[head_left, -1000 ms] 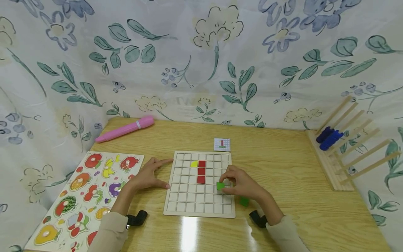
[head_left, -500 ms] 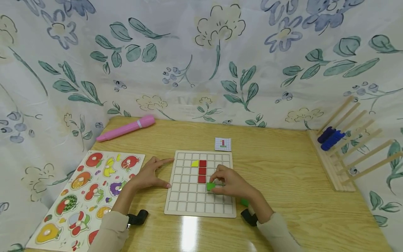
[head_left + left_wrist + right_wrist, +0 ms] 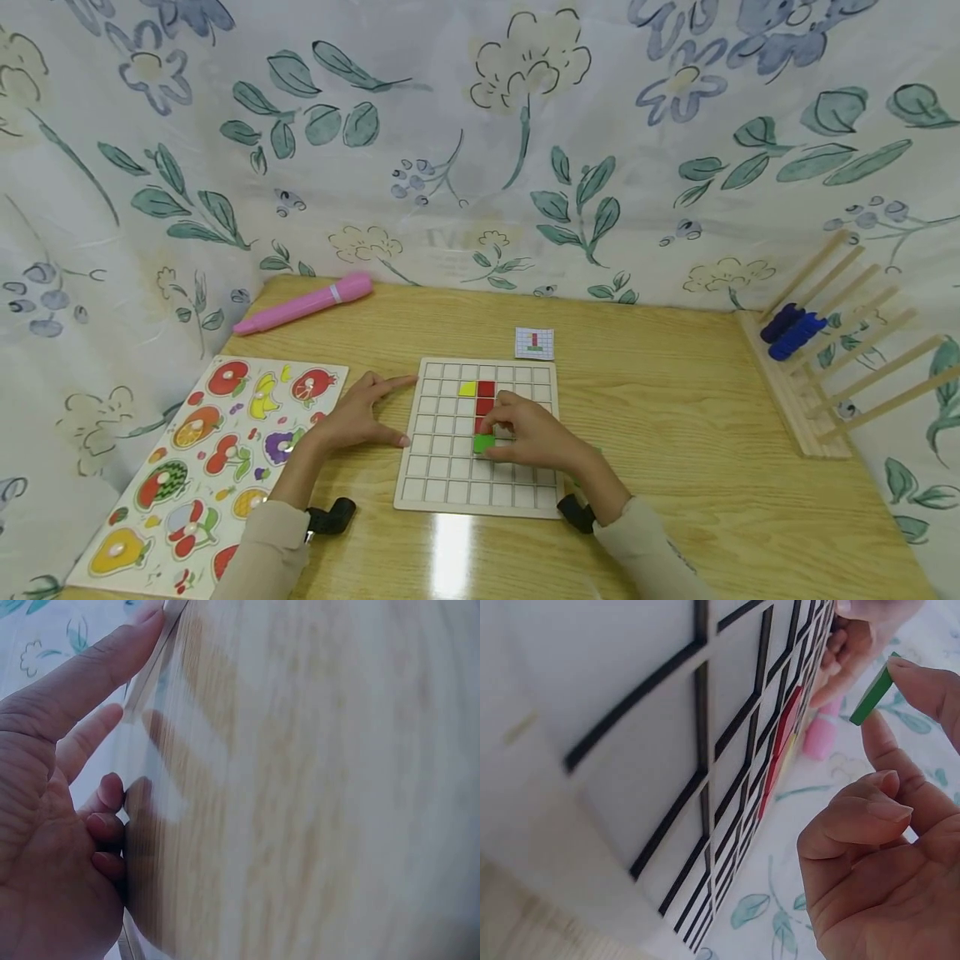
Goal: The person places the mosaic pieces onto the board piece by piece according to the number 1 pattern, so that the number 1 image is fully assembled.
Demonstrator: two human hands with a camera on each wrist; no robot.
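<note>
Shifted left since the earlier frame: 1 green tile [image 3: 484, 444], over 1 grid board [image 3: 435, 467] in my head view, just below 3 red tiles [image 3: 485, 407], near 1 yellow tile [image 3: 468, 389]. Left wrist: left hand [image 3: 52, 840], thumb and 1 finger extended against the board's edge. Right wrist: right hand [image 3: 889, 874], thumb and 1 finger pinching the tile.

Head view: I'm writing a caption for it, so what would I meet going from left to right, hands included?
Going by their middles: fruit puzzle, left hand, yellow tile, green tile, right hand, peg rack.
</note>
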